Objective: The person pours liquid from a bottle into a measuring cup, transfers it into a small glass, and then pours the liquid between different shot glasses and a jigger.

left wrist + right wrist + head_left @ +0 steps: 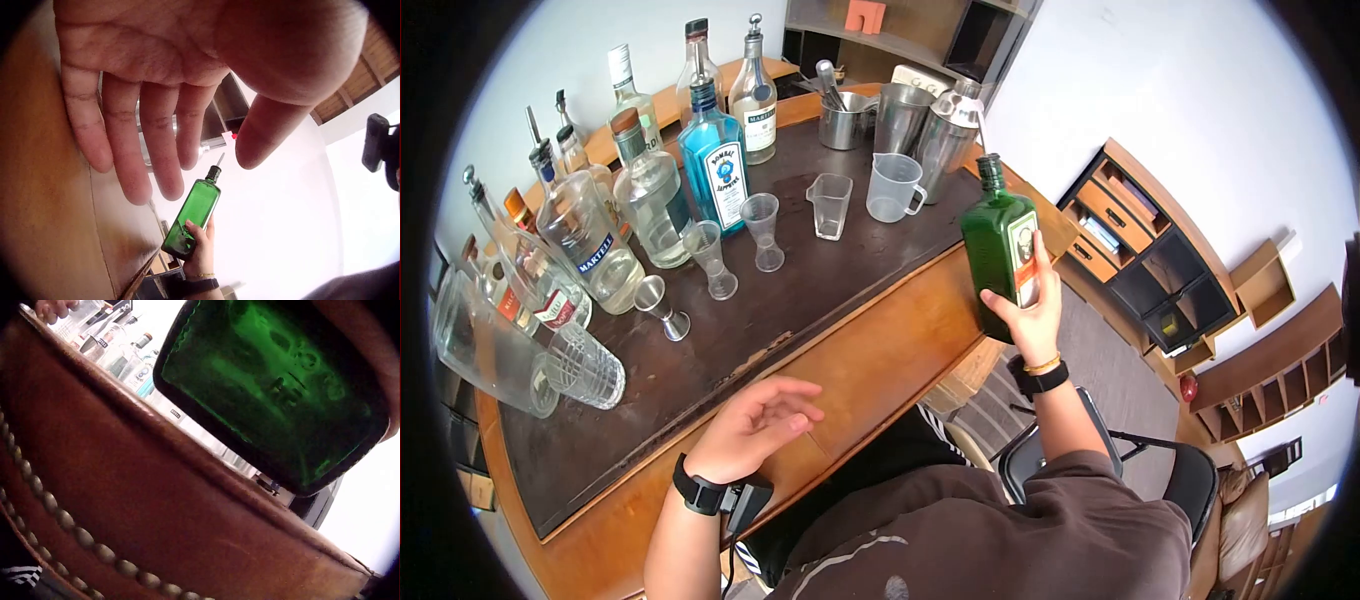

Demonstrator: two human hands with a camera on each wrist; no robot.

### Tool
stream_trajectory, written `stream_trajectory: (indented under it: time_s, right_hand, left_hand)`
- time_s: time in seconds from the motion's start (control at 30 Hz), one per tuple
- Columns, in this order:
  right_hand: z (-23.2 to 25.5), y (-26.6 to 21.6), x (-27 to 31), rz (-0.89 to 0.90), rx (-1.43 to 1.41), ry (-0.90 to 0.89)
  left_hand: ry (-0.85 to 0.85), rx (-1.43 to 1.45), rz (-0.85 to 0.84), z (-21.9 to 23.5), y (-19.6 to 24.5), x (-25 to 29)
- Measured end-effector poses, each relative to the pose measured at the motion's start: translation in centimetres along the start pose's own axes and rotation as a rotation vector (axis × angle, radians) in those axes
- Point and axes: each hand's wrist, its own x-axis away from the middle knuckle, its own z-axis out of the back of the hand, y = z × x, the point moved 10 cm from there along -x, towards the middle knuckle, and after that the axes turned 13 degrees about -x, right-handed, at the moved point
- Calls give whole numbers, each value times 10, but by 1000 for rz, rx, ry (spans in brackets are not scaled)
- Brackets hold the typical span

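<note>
My right hand (1025, 315) grips a square green liquor bottle (998, 250) by its lower part and holds it upright just past the right edge of the wooden bar counter (880, 350). The green bottle (195, 215) also shows in the left wrist view, held from below by my right hand (200, 247). In the right wrist view the bottle's green base (275, 394) fills the top, above the studded counter edge (112, 506). My left hand (755, 425) hovers over the counter's front, fingers relaxed and spread (144, 137), holding nothing.
On the dark counter mat (730, 330) stand a blue gin bottle (715, 165), several clear bottles (590, 235), jiggers (662, 308), small glasses (830, 205), a plastic measuring jug (892, 187) and metal shakers (920, 125). A glass (585, 365) lies on its side at left. Shelves (1150, 260) stand at right.
</note>
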Motion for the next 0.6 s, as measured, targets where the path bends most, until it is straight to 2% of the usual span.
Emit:
stream_trajectory:
  time_s: [0.3, 0.37, 0.43, 0.53, 0.6]
  right_hand:
    - [17, -17, -14, 83, 320, -83]
    - [12, -27, -17, 159, 482, -138]
    - [11, -30, -21, 150, 516, -156]
    - [5, -39, -25, 277, 649, -196]
    - [6, -36, -28, 253, 681, -207]
  left_hand:
    - [-2, -22, 0, 0, -1, 0]
    - [-1, -26, -1, 0, -1, 0]
    - [-3, -9, 1, 0, -2, -1]
    - [-3, -1, -6, 0, -1, 0]
    - [1, -10, -12, 1, -1, 0]
